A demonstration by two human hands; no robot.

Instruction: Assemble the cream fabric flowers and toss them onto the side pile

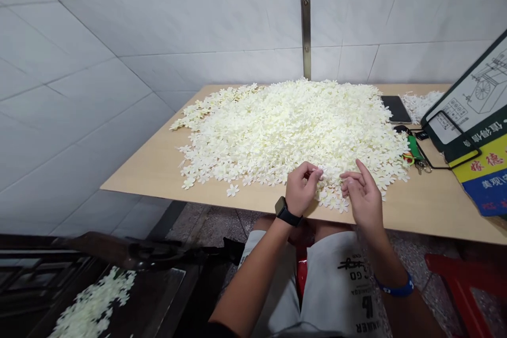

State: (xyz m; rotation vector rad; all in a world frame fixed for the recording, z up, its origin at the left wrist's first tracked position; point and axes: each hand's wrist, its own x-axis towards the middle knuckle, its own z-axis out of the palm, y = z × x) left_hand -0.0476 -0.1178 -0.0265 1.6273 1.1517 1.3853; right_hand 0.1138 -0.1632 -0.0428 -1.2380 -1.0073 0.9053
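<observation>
A broad heap of small white flowers [293, 121] with pale yellow-green centres covers much of the wooden tabletop [146, 169]. At its front edge, my left hand [301, 190], wearing a black watch, is closed in a pinch. A small white flower is between its fingertips, mostly hidden by them. Just to the right, my right hand [363, 198] has its index finger raised, while the thumb presses against the other curled fingers. Whatever is in that pinch is too small to make out. Several loose flowers [332, 200] lie on the table between the hands.
Right of the heap are a dark phone [396, 109], a pile of thin white pieces [422, 105], keys [423, 167] and a printed box [475, 127]. A metal strip [306, 37] is on the tiled wall. More flowers [95, 306] lie lower left; a red stool [455, 269] stands lower right.
</observation>
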